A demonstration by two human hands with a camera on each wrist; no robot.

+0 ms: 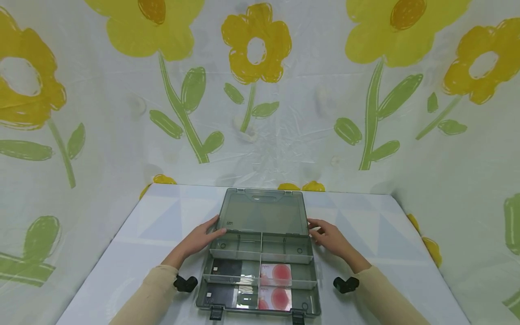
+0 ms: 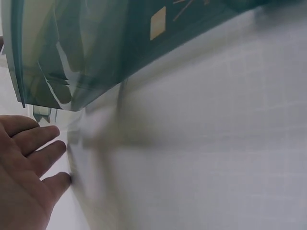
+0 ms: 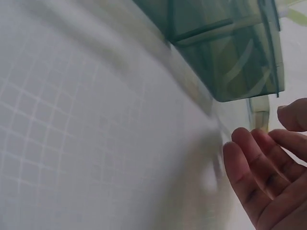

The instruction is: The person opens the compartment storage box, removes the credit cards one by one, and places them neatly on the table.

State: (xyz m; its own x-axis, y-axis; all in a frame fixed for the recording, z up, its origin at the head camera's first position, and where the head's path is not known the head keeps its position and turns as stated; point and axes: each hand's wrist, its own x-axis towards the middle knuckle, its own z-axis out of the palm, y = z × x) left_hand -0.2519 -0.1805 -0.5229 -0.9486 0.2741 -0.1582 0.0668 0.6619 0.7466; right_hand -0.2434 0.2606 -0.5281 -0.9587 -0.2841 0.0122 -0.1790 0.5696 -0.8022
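A clear grey-green plastic divider box (image 1: 248,259) lies on the table with its lid (image 1: 264,212) swung back, away from me. Two dark packs marked VIP, the nearer one (image 1: 219,294) in the front row, sit in its left compartments. To their right are two white packs with pink circles, including this front one (image 1: 275,298). My left hand (image 1: 197,237) is at the box's left side by the hinge, fingers extended. At the opposite side, my right hand (image 1: 329,235) has loosely bent fingers beside the lid's corner. Both wrist views show the fingers near the box's corner, gripping nothing.
Two black latches, one of them the left latch (image 1: 216,312), hang at the box's front edge. The pale patterned tabletop (image 1: 162,216) extends to both sides. A flower-print curtain (image 1: 292,135) encloses the table behind and at the sides.
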